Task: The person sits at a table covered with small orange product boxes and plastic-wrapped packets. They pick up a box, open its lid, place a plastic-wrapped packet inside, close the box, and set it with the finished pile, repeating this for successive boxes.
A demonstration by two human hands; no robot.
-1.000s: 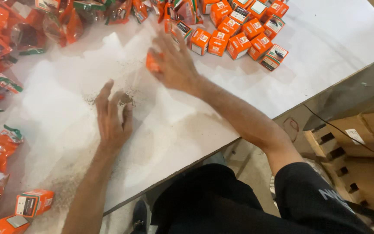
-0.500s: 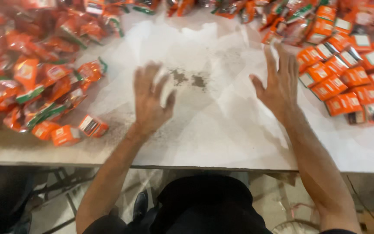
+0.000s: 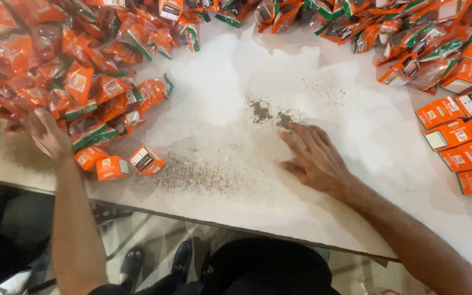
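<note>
My right hand (image 3: 317, 160) lies flat on the white table (image 3: 230, 98), fingers spread, fingertips touching a patch of dark spilled powder (image 3: 269, 113). It holds nothing. My left hand (image 3: 48, 134) reaches far left to the edge of a heap of orange and green plastic pouches (image 3: 77, 71); its fingers touch the pouches, and whether they grip one is unclear. Three small orange boxes (image 3: 117, 163) lie just right of my left hand, near the table's front edge.
More pouches (image 3: 356, 22) line the back of the table. Rows of small orange boxes (image 3: 465, 136) lie at the right. A second smear of dark powder (image 3: 198, 172) spreads near the front edge. Below the table are my shoes (image 3: 157, 262) and dark clothing.
My left hand moved from the table's middle out to the pouch heap at the left. My right hand came down flat by the dark powder. The camera view shifted.
</note>
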